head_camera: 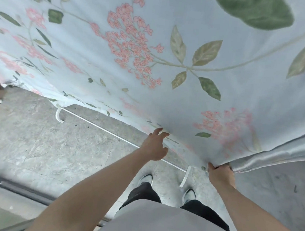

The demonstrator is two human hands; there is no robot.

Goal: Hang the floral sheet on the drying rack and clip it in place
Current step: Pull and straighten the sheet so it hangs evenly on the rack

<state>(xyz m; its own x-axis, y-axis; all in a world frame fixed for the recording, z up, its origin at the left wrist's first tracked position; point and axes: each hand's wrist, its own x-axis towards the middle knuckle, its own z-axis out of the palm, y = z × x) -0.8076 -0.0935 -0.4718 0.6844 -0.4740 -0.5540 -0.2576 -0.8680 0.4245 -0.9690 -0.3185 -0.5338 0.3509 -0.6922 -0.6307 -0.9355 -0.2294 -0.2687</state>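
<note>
Grey concrete floor [41,141] forms the ground, seen from above past the person's 2 forearms and 2 pale shoes. Floral sheet [154,49], pale blue with pink blossom clusters and green leaves, fills the field from 9 o'clock across 12 o'clock to 3 o'clock, draped over a support that is hidden under the cloth. White rack base bar [108,131] with 2 upturned feet runs along the floor under the sheet's lower hem, from 9 o'clock toward 5 o'clock, which suggests the cloth already hangs on the drying rack. Right hand [220,174], at 4 o'clock, pinches a gathered corner of the hem, fingers curled round the fold, probably to pull the cloth taut and level. Left hand [156,145], near centre, has its fingers spread and loosely bent with the tips at the hem; whether they touch the cloth cannot be told. This placement looks suited to smoothing or catching the edge beside the held corner. No clip is visible, so the clipping step appears not yet done.
</note>
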